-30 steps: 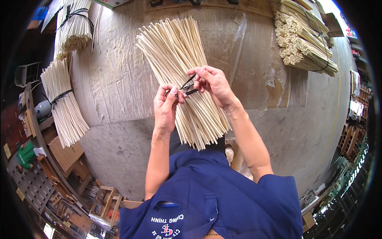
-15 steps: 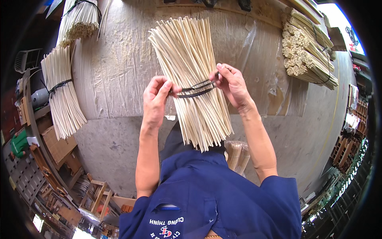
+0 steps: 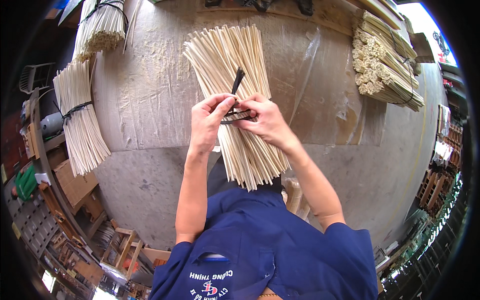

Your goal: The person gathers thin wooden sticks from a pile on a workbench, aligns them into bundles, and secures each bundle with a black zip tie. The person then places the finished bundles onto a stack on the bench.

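Note:
A bundle of thin, pale wooden or rattan sticks lies in front of me, its near end jutting past the table edge. Around its middle runs a black tie strap. My left hand pinches part of the strap over the bundle, and a frayed black end stands up above the fingers. My right hand is closed on the strap just beside it, fingertips meeting those of the left. The exact crossing of the strap is hidden by the fingers.
The bundle rests on a table covered in film and sawdust. Tied stick bundles sit at the left edge, with another stack of bundles at the right. Below the table edge is a concrete floor; a wrapped bundle stands near my body.
My hands have come together over the bundle's middle, the right moving left and the left slightly right. The strap's ends are drawn together, one now sticking up.

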Demonstrator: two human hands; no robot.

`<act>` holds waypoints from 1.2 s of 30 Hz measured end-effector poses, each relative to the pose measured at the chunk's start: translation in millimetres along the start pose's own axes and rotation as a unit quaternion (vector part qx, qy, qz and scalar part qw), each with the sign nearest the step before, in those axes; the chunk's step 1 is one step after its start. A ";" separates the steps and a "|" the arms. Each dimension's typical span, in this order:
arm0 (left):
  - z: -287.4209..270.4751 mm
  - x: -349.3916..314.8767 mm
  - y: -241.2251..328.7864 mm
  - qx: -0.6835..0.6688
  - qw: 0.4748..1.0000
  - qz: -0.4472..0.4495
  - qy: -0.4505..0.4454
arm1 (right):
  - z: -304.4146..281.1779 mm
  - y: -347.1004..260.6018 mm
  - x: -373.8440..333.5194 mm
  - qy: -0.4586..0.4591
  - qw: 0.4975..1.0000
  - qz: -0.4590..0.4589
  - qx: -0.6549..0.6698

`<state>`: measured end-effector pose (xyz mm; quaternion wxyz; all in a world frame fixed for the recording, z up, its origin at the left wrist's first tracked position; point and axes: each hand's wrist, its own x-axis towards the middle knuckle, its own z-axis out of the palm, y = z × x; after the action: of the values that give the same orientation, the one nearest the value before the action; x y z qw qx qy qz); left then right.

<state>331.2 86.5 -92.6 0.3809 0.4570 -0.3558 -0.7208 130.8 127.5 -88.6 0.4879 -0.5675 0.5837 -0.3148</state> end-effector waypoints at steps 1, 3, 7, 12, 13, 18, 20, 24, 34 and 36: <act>3.0 -3.4 -0.6 -0.009 1.000 0.011 0.011 | 12.6 2.2 -0.7 0.077 0.992 -0.078 -0.067; 4.6 -12.6 -1.3 -0.005 0.999 0.026 0.020 | 25.9 8.9 0.4 0.124 0.980 -0.085 -0.128; 11.8 -27.5 -3.5 -0.019 0.995 0.058 0.082 | 37.2 3.9 -3.3 0.154 0.973 -0.093 -0.147; 8.3 -30.8 -27.9 -0.170 0.972 0.020 0.161 | 38.3 3.0 -8.3 0.154 0.949 0.071 0.265; 11.1 -29.1 -27.4 -0.200 0.965 0.006 0.172 | 26.9 0.8 -9.1 0.106 0.923 0.129 0.346; 5.3 -24.7 -31.6 -0.196 0.973 -0.008 0.124 | 10.6 9.5 6.1 0.129 0.879 0.150 0.433; 3.6 -17.7 -41.1 -0.201 0.972 -0.010 0.123 | -2.7 26.9 12.1 0.141 0.859 0.174 0.460; -12.4 -7.9 -51.3 -0.132 0.984 0.008 0.121 | -13.3 44.4 11.6 0.114 0.851 0.174 0.483; 37.0 -7.6 -4.1 0.245 0.964 0.078 0.066 | 1.0 19.9 1.8 0.022 0.878 0.147 0.455; 28.9 -6.6 -4.1 0.246 0.964 0.095 0.040 | 0.6 21.5 4.5 0.067 0.861 0.147 0.482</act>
<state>305.4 98.9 -84.1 0.3376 0.5292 -0.5482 -0.5527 124.2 126.7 -109.6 0.7006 -0.1469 0.4671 -0.5191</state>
